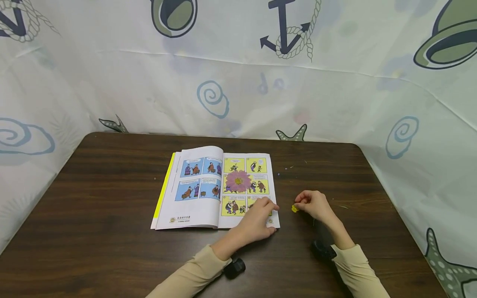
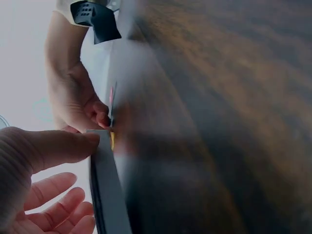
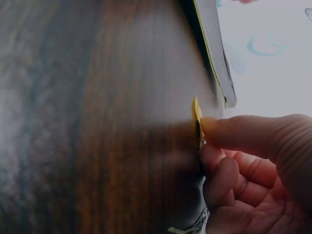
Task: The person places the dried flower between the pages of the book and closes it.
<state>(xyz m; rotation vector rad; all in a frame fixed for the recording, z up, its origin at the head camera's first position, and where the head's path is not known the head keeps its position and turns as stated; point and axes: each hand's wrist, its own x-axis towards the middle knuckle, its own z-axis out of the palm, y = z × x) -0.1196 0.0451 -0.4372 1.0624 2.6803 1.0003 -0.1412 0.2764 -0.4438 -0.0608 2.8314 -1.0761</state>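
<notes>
An open comic book lies on the table, with a pressed pink flower flat on its right page. My left hand rests over the lower right corner of that page. Its thumb touches the book's edge in the left wrist view, while the other fingers stay loose. Just right of the book, my right hand pinches a small yellow flower between thumb and fingers, close to the tabletop. The right wrist view shows the yellow flower edge-on at the fingertips.
Tiny bits of debris and a thin pale strand lie on the dark wooden table. A printed cloth hangs behind it. Some stem-like green matter shows below the right hand in the right wrist view.
</notes>
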